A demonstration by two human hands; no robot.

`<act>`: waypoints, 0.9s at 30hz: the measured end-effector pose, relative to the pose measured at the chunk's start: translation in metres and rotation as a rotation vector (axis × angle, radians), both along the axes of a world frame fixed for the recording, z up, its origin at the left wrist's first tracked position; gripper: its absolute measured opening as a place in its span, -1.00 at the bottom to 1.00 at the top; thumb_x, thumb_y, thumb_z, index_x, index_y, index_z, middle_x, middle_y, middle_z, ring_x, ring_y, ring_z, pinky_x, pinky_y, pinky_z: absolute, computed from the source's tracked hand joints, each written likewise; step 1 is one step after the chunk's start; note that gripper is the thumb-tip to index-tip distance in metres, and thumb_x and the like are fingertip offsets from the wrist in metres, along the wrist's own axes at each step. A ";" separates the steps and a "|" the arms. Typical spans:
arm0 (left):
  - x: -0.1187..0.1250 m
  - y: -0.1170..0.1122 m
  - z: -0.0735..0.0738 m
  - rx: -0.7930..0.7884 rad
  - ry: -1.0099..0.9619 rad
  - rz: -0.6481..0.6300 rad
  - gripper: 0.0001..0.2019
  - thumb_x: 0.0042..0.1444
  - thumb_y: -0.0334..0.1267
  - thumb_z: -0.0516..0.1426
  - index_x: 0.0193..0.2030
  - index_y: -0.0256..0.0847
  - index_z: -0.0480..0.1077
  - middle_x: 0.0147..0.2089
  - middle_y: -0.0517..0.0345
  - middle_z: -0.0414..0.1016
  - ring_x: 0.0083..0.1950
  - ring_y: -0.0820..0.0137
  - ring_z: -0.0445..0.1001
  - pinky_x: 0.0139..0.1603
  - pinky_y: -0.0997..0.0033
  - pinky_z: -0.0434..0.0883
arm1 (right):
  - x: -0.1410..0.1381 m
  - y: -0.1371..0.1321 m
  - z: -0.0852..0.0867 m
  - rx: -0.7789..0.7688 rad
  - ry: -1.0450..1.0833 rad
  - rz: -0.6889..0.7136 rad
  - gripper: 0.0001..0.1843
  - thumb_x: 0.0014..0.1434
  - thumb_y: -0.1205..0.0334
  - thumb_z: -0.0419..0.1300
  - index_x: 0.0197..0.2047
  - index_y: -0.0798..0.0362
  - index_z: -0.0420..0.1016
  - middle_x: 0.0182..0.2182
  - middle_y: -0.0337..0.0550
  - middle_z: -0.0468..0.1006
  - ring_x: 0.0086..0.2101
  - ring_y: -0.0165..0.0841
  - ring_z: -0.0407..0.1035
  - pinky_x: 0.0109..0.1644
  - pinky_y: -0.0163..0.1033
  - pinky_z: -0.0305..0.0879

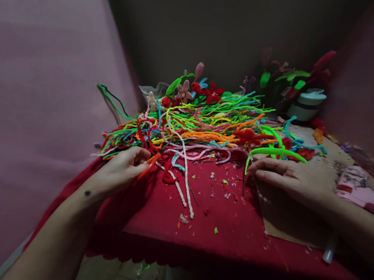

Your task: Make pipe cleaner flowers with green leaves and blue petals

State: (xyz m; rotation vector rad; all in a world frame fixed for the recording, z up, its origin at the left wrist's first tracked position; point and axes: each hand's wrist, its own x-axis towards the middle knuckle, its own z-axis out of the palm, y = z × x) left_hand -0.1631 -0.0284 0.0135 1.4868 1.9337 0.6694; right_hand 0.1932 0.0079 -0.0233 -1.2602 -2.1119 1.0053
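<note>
**On a red-clothed counter [231, 228], a green strip [276, 151] and an orange-handled tool [149, 165] beside a heap of fuzzy stems [205, 124]**

At the near left edge of the heap, the left hand [127, 163] is curled, thumb and fingers closed round the orange-handled tool, whose thin dark end points toward the stems; to the right, at the edge of a sheet of cardboard [289, 222], the right hand [290, 177] pinches the green strip near its lower end between thumb and fingers; the strip arches back over the knuckles, and a thin dark wire [244, 187] shows just below the fingertips; a red flower [249, 136] sits close behind them.

Between the hands, two white stems [188, 187] trail from the heap onto the red cloth, near small coloured scraps [226, 195]; more flowers [213, 93] rise at the back of the heap; at the far right stands a pale container [308, 104]; a pink glue gun [365, 195] lies beside the right forearm, and a clear stick [330, 249] near the cardboard's front edge.
</note>
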 end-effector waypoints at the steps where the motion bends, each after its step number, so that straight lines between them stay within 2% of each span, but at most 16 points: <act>1: 0.000 -0.001 0.000 -0.034 -0.113 0.009 -0.70 -0.15 -0.17 0.17 -0.26 -0.25 0.32 -0.49 0.18 0.38 -0.57 0.48 0.30 -0.59 0.51 0.19 | 0.001 0.000 -0.001 -0.007 0.025 -0.003 -0.75 0.13 0.03 0.05 -0.31 -0.01 0.44 -0.21 -0.15 0.45 -0.18 -0.22 0.35 -0.07 -0.17 0.21; 5: 0.014 -0.011 0.000 -0.043 -0.570 0.000 -0.78 -0.08 -0.17 0.15 -0.31 -0.21 0.29 -0.60 0.27 0.29 -0.66 0.56 0.21 -0.66 0.55 0.18 | 0.003 0.001 -0.007 -0.089 0.139 -0.025 -0.76 0.09 0.02 0.10 -0.27 -0.01 0.42 -0.24 -0.14 0.47 -0.19 -0.22 0.36 -0.10 -0.16 0.25; 6: 0.021 -0.015 0.000 -0.046 -0.620 -0.019 -0.79 -0.09 -0.21 0.16 -0.30 -0.19 0.29 -0.63 0.28 0.27 -0.67 0.55 0.22 -0.66 0.55 0.20 | 0.004 0.001 -0.008 -0.120 0.168 -0.035 -0.75 0.08 0.02 0.12 -0.26 -0.01 0.42 -0.26 -0.15 0.48 -0.21 -0.23 0.37 -0.12 -0.17 0.27; 8: 0.039 -0.025 0.001 -0.126 -0.729 -0.144 -0.79 -0.15 -0.25 0.19 -0.32 -0.20 0.32 -0.57 0.24 0.32 -0.62 0.53 0.27 -0.66 0.56 0.24 | 0.003 0.002 -0.009 -0.180 0.215 -0.056 -0.73 0.04 0.01 0.15 -0.24 -0.01 0.40 -0.27 -0.15 0.49 -0.23 -0.23 0.38 -0.14 -0.17 0.29; 11: 0.070 -0.037 0.000 -0.299 -0.814 -0.338 -0.88 -0.12 -0.28 0.15 -0.40 -0.25 0.34 -0.56 0.18 0.34 -0.62 0.50 0.33 -0.65 0.56 0.26 | 0.002 0.002 -0.009 -0.225 0.258 -0.100 -0.69 -0.01 0.00 0.20 -0.22 -0.02 0.39 -0.28 -0.15 0.51 -0.23 -0.22 0.40 -0.14 -0.16 0.32; 13: 0.088 -0.041 -0.003 -0.485 -0.890 -0.439 -0.90 -0.09 -0.31 0.11 -0.39 -0.28 0.34 -0.53 0.13 0.38 -0.59 0.43 0.41 -0.60 0.52 0.31 | 0.002 0.002 -0.008 -0.246 0.288 -0.121 -0.68 -0.03 0.02 0.22 -0.21 -0.02 0.39 -0.27 -0.15 0.51 -0.21 -0.22 0.41 -0.11 -0.16 0.33; 15: 0.103 -0.042 -0.009 -0.580 -0.978 -0.497 -0.91 -0.07 -0.33 0.07 -0.39 -0.29 0.34 -0.50 0.12 0.40 -0.54 0.40 0.46 -0.53 0.49 0.36 | 0.002 0.002 -0.009 -0.282 0.338 -0.130 -0.69 -0.02 0.06 0.23 -0.19 -0.03 0.38 -0.24 -0.16 0.51 -0.18 -0.22 0.42 -0.08 -0.17 0.33; 20: 0.127 -0.041 -0.025 -0.691 -1.159 -0.558 -0.92 -0.12 -0.39 0.03 -0.44 -0.31 0.32 -0.52 0.09 0.41 -0.53 0.41 0.46 -0.48 0.47 0.35 | 0.005 0.002 -0.014 -0.334 0.434 -0.111 -0.67 0.04 0.13 0.21 -0.10 -0.06 0.34 -0.20 -0.15 0.51 -0.17 -0.22 0.43 -0.06 -0.15 0.34; 27: 0.140 -0.039 -0.036 -0.677 -1.152 -0.593 -0.92 -0.15 -0.38 0.03 -0.51 -0.31 0.32 -0.58 0.11 0.39 -0.58 0.41 0.44 -0.53 0.48 0.35 | 0.006 0.004 -0.013 -0.302 0.380 -0.099 -0.66 0.04 0.10 0.21 -0.08 -0.09 0.36 -0.17 -0.16 0.51 -0.12 -0.18 0.40 -0.04 -0.13 0.33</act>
